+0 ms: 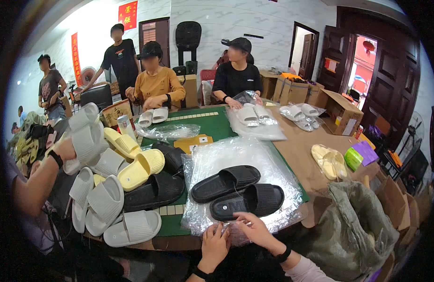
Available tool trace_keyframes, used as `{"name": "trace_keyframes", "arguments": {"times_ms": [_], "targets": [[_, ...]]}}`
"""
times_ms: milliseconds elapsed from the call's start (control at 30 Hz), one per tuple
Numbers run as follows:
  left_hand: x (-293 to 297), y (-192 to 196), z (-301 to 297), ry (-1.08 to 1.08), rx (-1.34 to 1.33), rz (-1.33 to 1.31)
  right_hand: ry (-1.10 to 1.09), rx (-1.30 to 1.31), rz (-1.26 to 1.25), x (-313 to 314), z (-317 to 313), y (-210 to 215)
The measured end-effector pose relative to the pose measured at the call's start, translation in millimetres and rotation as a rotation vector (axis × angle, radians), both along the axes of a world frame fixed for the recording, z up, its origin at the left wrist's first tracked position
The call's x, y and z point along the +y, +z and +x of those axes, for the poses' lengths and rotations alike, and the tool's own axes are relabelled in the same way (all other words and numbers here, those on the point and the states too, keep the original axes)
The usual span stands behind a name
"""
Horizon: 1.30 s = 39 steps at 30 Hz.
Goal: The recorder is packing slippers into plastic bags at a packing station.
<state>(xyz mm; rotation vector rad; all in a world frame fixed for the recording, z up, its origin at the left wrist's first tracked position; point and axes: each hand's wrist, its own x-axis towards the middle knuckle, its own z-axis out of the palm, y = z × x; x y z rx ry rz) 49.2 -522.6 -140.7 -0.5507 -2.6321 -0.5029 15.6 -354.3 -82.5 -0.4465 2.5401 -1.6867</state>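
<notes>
Two black slippers (236,203) lie side by side on a stack of clear plastic bags (214,164) in front of me, toes to the right. At the stack's near edge, my left hand (215,245) is closed, its fingertips pinching the film of a bag. My right hand (255,231) is just beside it, fingers stretched out at the heel of the nearer slipper; whether it touches the film I cannot tell. To the left is a heap of loose slippers: grey (105,204), yellow (142,169) and black (156,191).
A co-worker's hand (65,149) holds grey slippers over the heap at the left. Across the green-topped table (212,123), two people handle white slippers and bags. Bagged pale yellow slippers (329,161) lie at the right, above a large grey-green sack (346,230). An open cardboard box (339,113) stands beyond.
</notes>
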Motion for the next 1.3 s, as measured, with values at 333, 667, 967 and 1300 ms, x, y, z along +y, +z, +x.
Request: {"name": "trace_keyframes", "arguments": {"times_ms": [333,667,967,1300], "targets": [[4,5,-1,0.022,0.025,-0.021,-0.144,0.601,0.792,-23,-54,30],[6,-6,-3,-0.016,0.093,0.024,-0.315,0.629,0.958,-32,-97,3],[1,-5,-2,0.014,0.036,-0.029,-0.332,0.859,0.88,1,-84,24],[4,-3,-2,0.021,0.063,-0.053,-0.288,0.394,0.715,20,-91,24]]}}
